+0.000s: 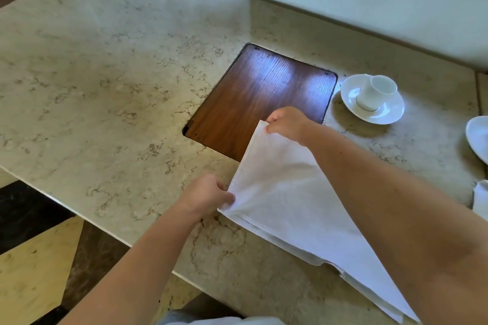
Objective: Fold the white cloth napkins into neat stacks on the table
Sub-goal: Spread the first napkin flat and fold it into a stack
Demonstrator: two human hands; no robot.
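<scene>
Napkin: From my remote feed, a white cloth napkin [285, 192] lies spread on the marble table [105, 74], its far corner raised over the edge of a dark wood panel [258, 97] set flush into the stone, its near end trailing toward the table's front edge under my right forearm.
Right hand: My right hand [286, 124] pinches the napkin's far corner, fingers curled round the hem, holding it just above the wood panel.
Left hand: My left hand [208, 195] grips the napkin's left corner between thumb and curled fingers, close to the tabletop.
Cup: A white cup [376, 91] stands on a white saucer [369, 111] to the right of the wood panel, near it but apart from the napkin.
Right edge: A second white dish [479, 137] is cut off by the frame; below it a bit of white cloth [482, 198] shows, too little to identify.
Floor: A patterned floor [34, 258] in dark and pale stone lies beyond the table's left edge.
</scene>
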